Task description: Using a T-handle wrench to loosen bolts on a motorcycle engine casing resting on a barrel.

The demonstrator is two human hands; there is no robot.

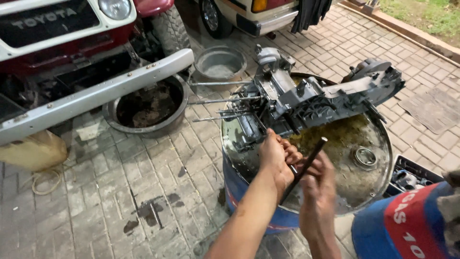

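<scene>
A grey engine casing (306, 96) with several long studs sticking out to the left lies on top of a blue steel drum (249, 189) with a grimy lid. My left hand (278, 158) is closed against the casing's near edge, gripping a small part there. My right hand (318, 189) holds a thin dark rod (306, 165) that slants up to the right, just beside the left hand.
A red and white off-road vehicle's bumper (96, 93) fills the upper left. A round metal pan (148, 105) of dark residue and a smaller grey basin (220, 62) sit on the brick paving. A second blue drum (407, 225) and a black parts tray (412, 177) stand at right.
</scene>
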